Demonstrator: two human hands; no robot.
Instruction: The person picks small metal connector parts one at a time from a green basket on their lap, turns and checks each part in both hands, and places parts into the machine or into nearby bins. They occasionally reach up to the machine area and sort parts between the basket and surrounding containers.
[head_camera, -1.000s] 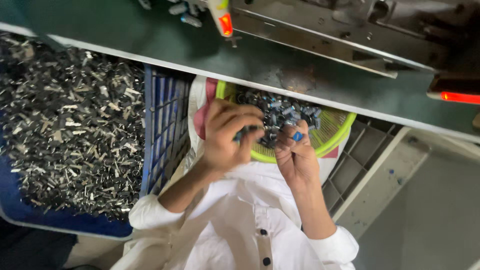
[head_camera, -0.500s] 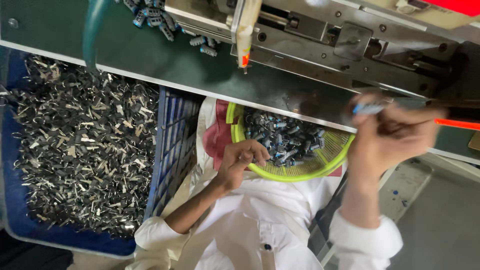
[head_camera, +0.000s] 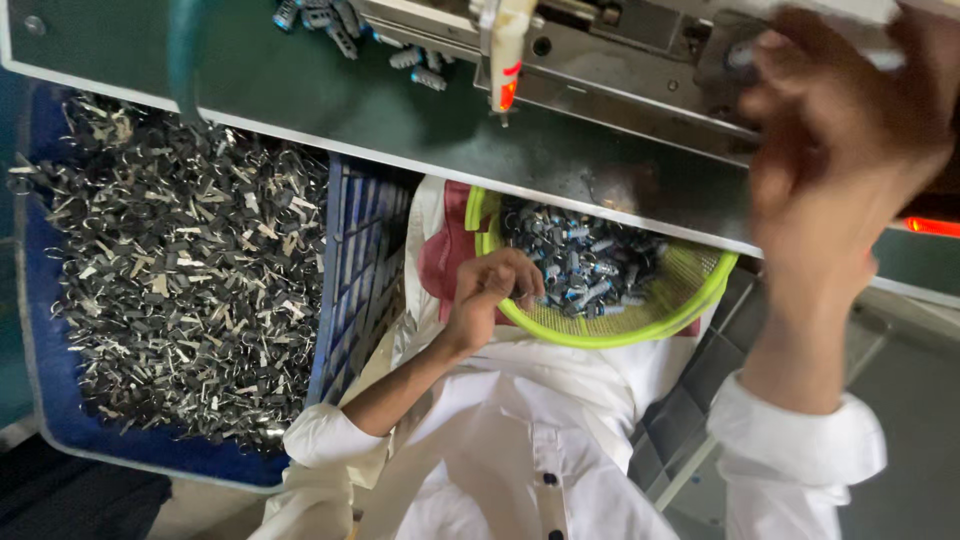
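A lime-green mesh basket (head_camera: 600, 338) sits in my lap, half under the bench edge, and holds several small blue-grey cylindrical parts (head_camera: 585, 265). My left hand (head_camera: 490, 290) rests on the basket's near-left rim with its fingers curled down into the parts; whether it holds any is hidden. My right hand (head_camera: 840, 170) is raised to the grey metal machine (head_camera: 620, 95) at the upper right. It is blurred, and its fingertips pinch a small blue part (head_camera: 742, 55) against the machine.
A blue plastic crate (head_camera: 360, 270) at the left is heaped with dark metal clippings (head_camera: 180, 280). The green bench top (head_camera: 330, 105) carries a few loose parts (head_camera: 340, 20) and a white nozzle with a red tip (head_camera: 505, 55). A red light (head_camera: 935, 225) glows at the right.
My right hand has risen from the basket to the machine with the small blue part. My left hand stayed at the basket, sliding to its left rim. The view moved closer.
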